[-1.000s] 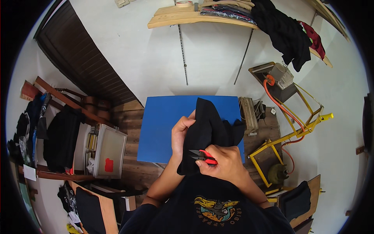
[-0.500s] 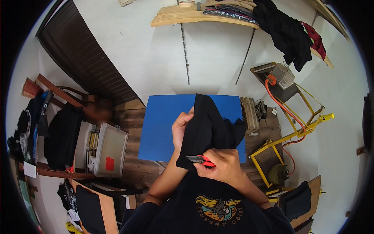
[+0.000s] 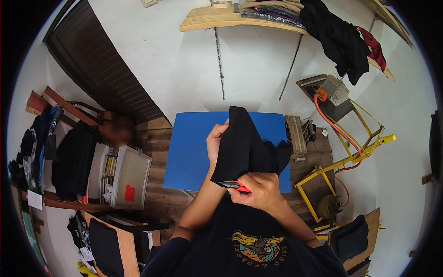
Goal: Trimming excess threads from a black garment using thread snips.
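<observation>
A piece of black cloth (image 3: 240, 147) is held up over a blue tabletop (image 3: 189, 147), one part of it trailing to the right. My left hand (image 3: 216, 141) grips its left edge, with the fingers partly hidden behind the fabric. In my right hand (image 3: 259, 190) is a pair of red-handled thread snips (image 3: 237, 185). The dark blades of the snips point left and lie against the lower edge of the cloth. Whether the blades are cutting a thread is too small to tell.
Above the table, a wooden shelf (image 3: 207, 19) carries folded clothes and a tape roll. A yellow metal frame (image 3: 341, 161) with an orange hose stands at right, beside a gas cylinder (image 3: 329, 205). At left are a framed screen (image 3: 133, 177) and hanging black garments (image 3: 74, 161).
My left hand and the cloth's top have risen slightly, and the cloth looks straighter. My right hand with the snips has shifted a little up and left.
</observation>
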Motion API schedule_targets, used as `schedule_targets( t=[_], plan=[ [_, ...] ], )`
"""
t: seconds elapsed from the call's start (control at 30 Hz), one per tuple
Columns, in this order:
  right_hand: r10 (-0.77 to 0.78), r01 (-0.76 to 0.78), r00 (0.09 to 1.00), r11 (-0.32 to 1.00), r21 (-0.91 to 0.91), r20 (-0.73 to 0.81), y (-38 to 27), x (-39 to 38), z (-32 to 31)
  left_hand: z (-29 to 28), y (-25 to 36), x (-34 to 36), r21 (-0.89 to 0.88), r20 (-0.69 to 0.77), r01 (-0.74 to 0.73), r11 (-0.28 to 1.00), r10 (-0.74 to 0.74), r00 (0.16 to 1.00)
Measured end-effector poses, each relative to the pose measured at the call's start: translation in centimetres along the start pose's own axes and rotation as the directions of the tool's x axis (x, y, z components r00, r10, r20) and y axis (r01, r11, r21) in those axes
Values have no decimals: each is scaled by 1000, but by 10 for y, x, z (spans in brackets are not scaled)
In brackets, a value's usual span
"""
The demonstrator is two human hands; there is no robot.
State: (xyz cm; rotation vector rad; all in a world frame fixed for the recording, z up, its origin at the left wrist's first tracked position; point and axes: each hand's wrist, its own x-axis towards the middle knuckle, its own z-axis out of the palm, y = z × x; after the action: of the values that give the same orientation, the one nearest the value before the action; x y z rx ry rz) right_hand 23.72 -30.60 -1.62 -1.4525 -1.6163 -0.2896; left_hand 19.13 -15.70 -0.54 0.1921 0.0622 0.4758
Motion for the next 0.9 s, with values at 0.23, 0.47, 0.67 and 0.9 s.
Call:
schedule_targets(
  t=[0.23, 0.47, 0.67, 0.9],
  plan=[
    [-5, 18, 991, 995, 97, -130, 4, -2, -1, -3, 2, 4, -20, -11, -17, 1000, 17, 1000],
    [66, -50, 984, 994, 100, -164, 4, 10, 17, -8, 4, 12, 26, -31, -81, 996, 82, 996],
    [141, -104, 961, 982, 160, -236, 15, 20, 14, -29, 4, 25, 105, -133, -106, 989, 119, 984],
    [724, -455, 689, 398, 797, 32, 30, 24, -23, -26, -24, 20, 625, -92, -532, 572, 731, 677]
  ],
)
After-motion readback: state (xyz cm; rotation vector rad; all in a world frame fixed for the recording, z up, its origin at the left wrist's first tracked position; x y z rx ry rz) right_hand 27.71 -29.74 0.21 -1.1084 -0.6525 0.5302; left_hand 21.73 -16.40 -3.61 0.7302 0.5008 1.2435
